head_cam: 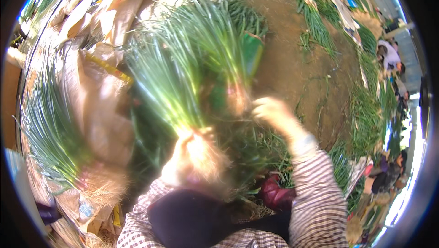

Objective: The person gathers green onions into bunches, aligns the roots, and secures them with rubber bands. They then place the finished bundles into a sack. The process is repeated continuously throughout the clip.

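My left hand grips a large bunch of green onions near the roots, in front of my body. The stringy roots hang over my fingers and the green leaves fan out away from me. My right hand, blurred, is raised to the right of a smaller green onion bunch, near its roots; whether it touches them I cannot tell. Its fingers appear apart. Another rooted bunch lies at the left on sacking.
Woven sacks lie at the left. Wet brown ground has scattered leaves. Heaps of green onions line the right, with people beyond. A dark red object lies beside my right sleeve.
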The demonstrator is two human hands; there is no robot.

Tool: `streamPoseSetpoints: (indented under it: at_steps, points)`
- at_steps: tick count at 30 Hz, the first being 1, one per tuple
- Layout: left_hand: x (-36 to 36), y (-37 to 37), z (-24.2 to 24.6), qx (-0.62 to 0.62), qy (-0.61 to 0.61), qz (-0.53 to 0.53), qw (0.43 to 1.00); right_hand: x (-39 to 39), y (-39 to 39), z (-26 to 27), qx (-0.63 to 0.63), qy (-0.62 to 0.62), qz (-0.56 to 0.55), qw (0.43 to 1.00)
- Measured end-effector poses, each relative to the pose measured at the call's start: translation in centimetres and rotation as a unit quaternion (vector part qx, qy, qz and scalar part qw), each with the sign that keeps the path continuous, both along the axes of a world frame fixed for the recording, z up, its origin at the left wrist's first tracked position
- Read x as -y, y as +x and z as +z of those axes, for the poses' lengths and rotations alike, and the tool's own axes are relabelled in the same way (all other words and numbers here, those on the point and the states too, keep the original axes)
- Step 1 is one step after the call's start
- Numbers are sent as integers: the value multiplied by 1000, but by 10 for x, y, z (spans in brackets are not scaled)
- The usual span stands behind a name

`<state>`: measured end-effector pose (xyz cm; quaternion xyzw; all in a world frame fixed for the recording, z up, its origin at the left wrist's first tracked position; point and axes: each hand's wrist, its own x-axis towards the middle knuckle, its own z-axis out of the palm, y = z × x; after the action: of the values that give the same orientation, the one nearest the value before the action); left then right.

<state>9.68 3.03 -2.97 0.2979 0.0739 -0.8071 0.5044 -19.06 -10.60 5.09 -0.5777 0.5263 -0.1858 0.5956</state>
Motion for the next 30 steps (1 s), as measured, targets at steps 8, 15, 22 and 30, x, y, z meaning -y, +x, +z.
streamPoseSetpoints:
  at_steps: [8,15,22,30]
  points:
    - [6,37,-5,-57,27,51,997,-21,207,-61,-39,105,-49,992]
    - [8,27,2,-64,-1,110,992,-37,192,-64,157,256,-278,912]
    - [18,62,2,-308,-253,206,894,5,163,-85,-192,-226,15,955]
    - [32,76,-20,-243,-193,177,934,40,157,-107,-420,-340,45,840]
